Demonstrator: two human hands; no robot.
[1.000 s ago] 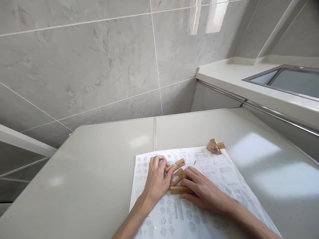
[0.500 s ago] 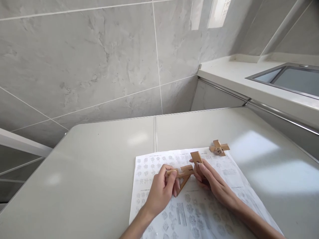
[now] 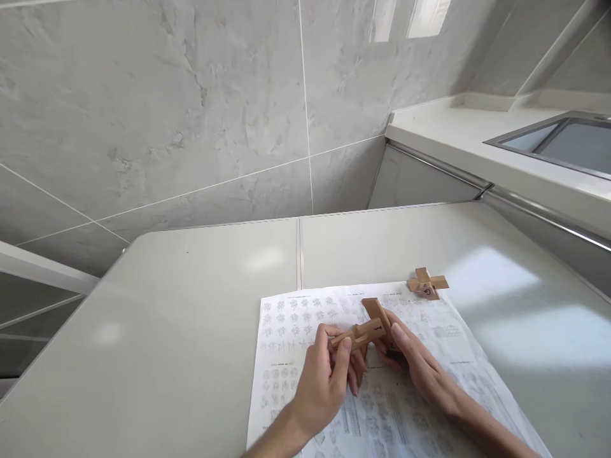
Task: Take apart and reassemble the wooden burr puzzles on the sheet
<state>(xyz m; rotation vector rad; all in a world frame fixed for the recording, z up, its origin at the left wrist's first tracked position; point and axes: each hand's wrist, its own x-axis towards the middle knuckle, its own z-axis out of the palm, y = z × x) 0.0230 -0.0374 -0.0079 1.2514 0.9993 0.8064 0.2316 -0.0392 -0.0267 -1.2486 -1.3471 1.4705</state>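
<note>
Notched wooden stick is lying in the left grip, which is clamping its near end with the thumb on top and the fingers curling beneath; its long axis is running rightward and slightly up, so its free end is pointing at the right grip. Across that end a second wooden stick is slanting from upper left to lower right, with the right grip closing around its lower part. Whether the two sticks are touching, I cannot tell; they are overlapping in this view. Light brown and square-sided, the first stick is showing a stepped cut-out along its length and a dark mark near its free end. Below it a third wooden piece is showing by the left fingertips, mostly hidden. All three are sitting over a printed sheet, whose rows of small diagrams are covering much of its face. Beyond, a cross-shaped wooden cluster is resting at the sheet's far right corner. Pale tabletop is spreading around it, with a tiled wall rising behind.
</note>
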